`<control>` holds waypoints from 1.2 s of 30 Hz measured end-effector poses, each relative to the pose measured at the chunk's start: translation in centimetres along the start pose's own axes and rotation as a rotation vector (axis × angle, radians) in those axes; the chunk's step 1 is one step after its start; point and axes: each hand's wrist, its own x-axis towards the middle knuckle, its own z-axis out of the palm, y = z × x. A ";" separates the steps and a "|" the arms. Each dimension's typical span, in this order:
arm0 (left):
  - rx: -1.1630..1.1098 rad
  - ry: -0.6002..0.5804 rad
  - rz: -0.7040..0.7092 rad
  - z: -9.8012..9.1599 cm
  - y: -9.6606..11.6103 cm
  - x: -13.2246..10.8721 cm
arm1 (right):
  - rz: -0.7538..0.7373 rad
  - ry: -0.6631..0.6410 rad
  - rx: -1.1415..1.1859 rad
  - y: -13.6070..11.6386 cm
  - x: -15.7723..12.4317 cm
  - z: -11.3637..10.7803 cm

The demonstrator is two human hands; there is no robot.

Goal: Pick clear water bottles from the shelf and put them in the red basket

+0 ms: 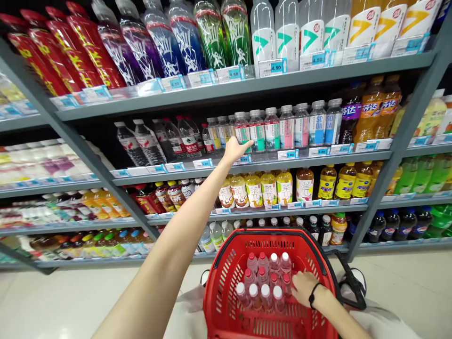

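My left hand (pixel 236 149) reaches out to the middle shelf, in front of soda water bottles (pixel 242 128) with clear sides and grey caps. Its thumb points right, apart from the other fingers, which are partly hidden; no bottle shows in its grip. Low in the view, my right hand (pixel 305 288), with a black band on the wrist, is inside a red shopping basket (pixel 221 301). Its fingers are closed at a small red-capped water bottle (pixel 286 286) on the right side of a group. Several small bottles with white caps (pixel 253 296) and red caps stand upright there in rows.
Clear water bottles with red labels (pixel 189 139) stand left of the soda water. Yellow tea bottles (pixel 252 190) fill the shelf below, large sports drinks (pixel 162 37) the one above. Price tags line the shelf edge (pixel 197 165). A black basket handle (pixel 353 282) sticks out right, over pale floor (pixel 395 282).
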 end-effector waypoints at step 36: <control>-0.715 -0.724 -0.623 -3.8 -14.0 -31.0 | -0.084 0.007 1.837 -3.4 2.6 2.4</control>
